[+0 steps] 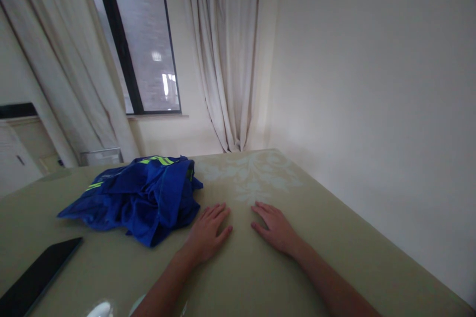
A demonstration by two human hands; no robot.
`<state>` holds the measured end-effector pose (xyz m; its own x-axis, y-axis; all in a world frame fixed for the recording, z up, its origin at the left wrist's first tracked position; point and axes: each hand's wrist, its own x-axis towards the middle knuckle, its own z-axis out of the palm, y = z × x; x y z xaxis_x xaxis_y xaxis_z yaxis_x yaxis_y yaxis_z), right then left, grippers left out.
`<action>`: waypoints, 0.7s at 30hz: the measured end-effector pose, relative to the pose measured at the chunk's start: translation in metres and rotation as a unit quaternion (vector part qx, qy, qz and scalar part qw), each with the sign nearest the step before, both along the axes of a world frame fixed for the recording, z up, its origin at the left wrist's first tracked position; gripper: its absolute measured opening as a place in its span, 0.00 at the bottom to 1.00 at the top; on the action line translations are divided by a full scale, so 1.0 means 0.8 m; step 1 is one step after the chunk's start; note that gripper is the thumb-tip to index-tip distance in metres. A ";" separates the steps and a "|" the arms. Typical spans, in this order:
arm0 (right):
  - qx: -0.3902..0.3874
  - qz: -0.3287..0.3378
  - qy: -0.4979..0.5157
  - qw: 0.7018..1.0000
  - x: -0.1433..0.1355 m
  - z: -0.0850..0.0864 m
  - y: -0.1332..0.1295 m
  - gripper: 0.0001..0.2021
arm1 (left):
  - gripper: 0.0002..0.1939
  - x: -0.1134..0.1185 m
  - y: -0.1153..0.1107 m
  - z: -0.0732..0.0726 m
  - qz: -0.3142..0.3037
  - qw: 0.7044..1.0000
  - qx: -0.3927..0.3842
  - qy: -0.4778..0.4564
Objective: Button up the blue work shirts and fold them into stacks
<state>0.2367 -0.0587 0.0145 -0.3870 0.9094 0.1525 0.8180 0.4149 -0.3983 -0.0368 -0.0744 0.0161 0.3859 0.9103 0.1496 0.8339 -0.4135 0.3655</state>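
Note:
Both hands rest palm down on a greenish-beige table point(241, 277). My left hand point(208, 232) lies with its fingers stretched out and holds nothing; it is just right of a crumpled blue garment point(148, 193) with yellow-green stripes. A small gap shows between the fingertips and the cloth's edge. My right hand point(274, 228) lies a little to the right, thumb apart from the fingers, also holding nothing. The two hands do not touch each other.
A flat black object point(40, 275) lies at the table's left front. Near the bottom edge is a white shiny thing point(100, 309), partly cut off. Behind the table hang beige curtains point(226, 49) beside a dark-framed window point(148, 39). A plain wall point(372, 99) runs along the right.

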 end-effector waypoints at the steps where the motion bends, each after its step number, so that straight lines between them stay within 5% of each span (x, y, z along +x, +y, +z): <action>1: -0.001 0.001 -0.002 1.000 0.000 0.000 0.000 0.29 | 0.29 0.000 0.000 -0.001 0.001 1.000 0.001 0.001; 8: 0.011 0.001 0.016 1.000 0.003 -0.006 0.002 0.28 | 0.29 0.001 0.000 -0.010 -0.007 1.000 0.023 -0.006; 12: 0.006 0.004 0.011 1.000 0.006 -0.007 0.003 0.29 | 0.26 -0.004 0.002 0.008 -0.005 0.997 0.073 0.031; 14: 0.006 0.006 0.014 1.000 0.006 -0.008 0.004 0.28 | 0.28 -0.016 0.006 0.030 0.063 0.985 0.153 0.047; 17: 0.004 0.004 0.015 1.000 0.006 -0.007 0.003 0.27 | 0.36 -0.056 0.013 0.060 0.283 0.922 0.263 0.030; 21: 0.000 -0.011 0.008 1.000 0.003 -0.003 0.003 0.27 | 0.44 -0.142 0.026 0.056 0.437 0.878 0.167 -0.101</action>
<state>0.2393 -0.0565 0.0118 -0.3651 0.9174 0.1582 0.8201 0.3974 -0.4118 -0.1503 -0.0532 0.0608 -0.5040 0.7374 0.4497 0.8178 0.2400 0.5231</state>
